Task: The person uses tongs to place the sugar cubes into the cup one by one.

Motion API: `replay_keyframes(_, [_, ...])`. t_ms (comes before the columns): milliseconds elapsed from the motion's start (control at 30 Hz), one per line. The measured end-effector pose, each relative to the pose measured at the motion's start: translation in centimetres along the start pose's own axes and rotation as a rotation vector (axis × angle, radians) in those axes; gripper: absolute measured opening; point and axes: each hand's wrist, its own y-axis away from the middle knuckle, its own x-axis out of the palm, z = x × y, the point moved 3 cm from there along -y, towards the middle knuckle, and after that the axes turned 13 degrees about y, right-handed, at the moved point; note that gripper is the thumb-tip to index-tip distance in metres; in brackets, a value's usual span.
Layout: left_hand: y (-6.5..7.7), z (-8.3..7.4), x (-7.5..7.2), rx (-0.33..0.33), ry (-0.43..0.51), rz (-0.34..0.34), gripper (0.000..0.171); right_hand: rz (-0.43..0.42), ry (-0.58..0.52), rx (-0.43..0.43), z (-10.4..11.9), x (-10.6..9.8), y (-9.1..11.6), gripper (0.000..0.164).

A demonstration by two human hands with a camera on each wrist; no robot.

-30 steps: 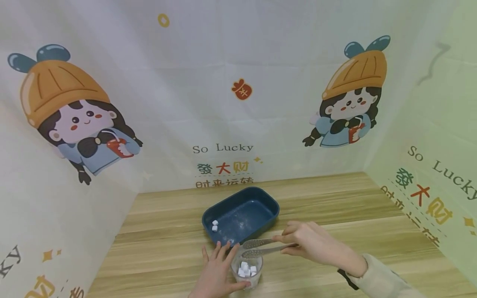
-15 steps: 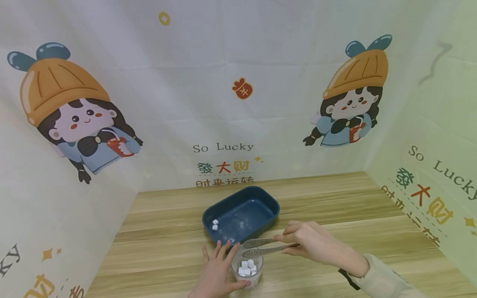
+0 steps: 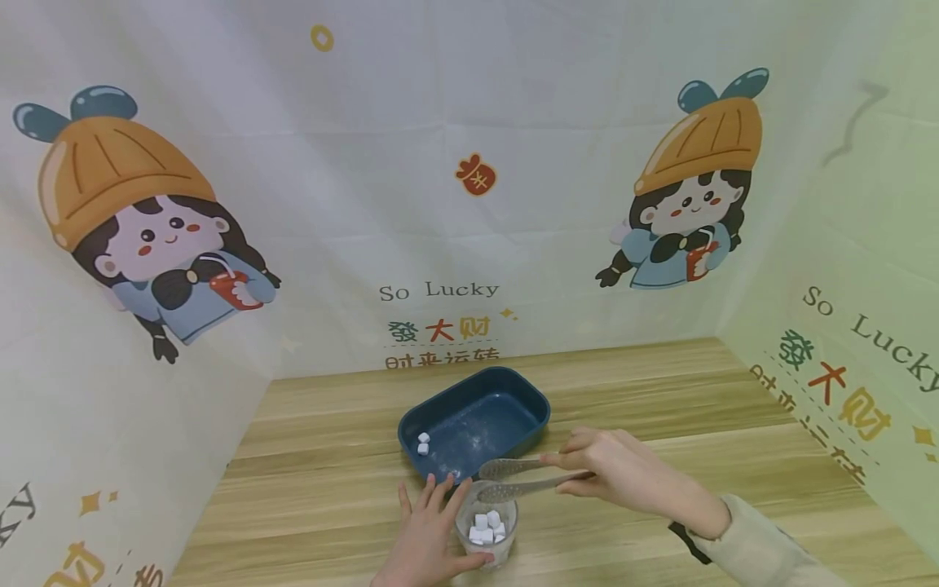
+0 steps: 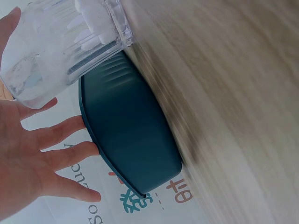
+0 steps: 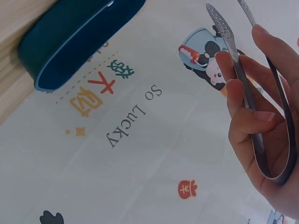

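Note:
My right hand [image 3: 616, 473] grips metal tongs [image 5: 247, 88] with perforated tips. The tong tips are spread apart, nothing between them, over the far rim of a clear glass [image 3: 506, 554]. Several white cubes [image 3: 482, 535] lie inside the glass. Fingers straight and spread, my left hand [image 3: 425, 530] rests beside the glass, its thumb along the near side. In the left wrist view, middle fingertips of this hand touch the rim of a dark blue tray [image 4: 126, 121]. Two white cubes [image 3: 423, 444] sit at the tray's left end.
Just behind the glass, the tray [image 3: 539, 436] stands on a wood-grain table [image 3: 315, 481]. A printed cloth [image 3: 440, 228] hangs behind the table and along both sides. Part of a black strap [image 3: 689, 545] shows under the right sleeve [image 3: 763, 542].
One white cube has settled in the glass, and the pile now lies still. The tong arms have spread wider as my right hand loosened slightly. My left hand has stayed in place.

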Motion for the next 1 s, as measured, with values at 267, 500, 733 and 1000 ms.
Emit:
replay_keyframes(267, [0.0, -0.1, -0.1, 0.004, -0.02, -0.009, 0.096, -0.005, -0.01, 0.005, -0.4, 0.1, -0.2, 0.031])
replay_keyframes(500, [0.0, -0.1, -0.1, 0.017, -0.041, -0.028, 0.096, -0.075, -0.012, 0.005, -1.0, 0.2, -0.8, 0.035])
replay_keyframes(733, [0.0, -0.1, 0.1, 0.001, -0.015, 0.001, 0.097, -0.084, -0.055, 0.042, -1.8, 0.5, -1.2, 0.038])
replay_keyframes(1000, [0.0, -0.1, 0.0, -0.001, -0.012, 0.005, 0.096, -0.079, -0.078, 0.099, -2.7, 0.9, -2.0, 0.04])
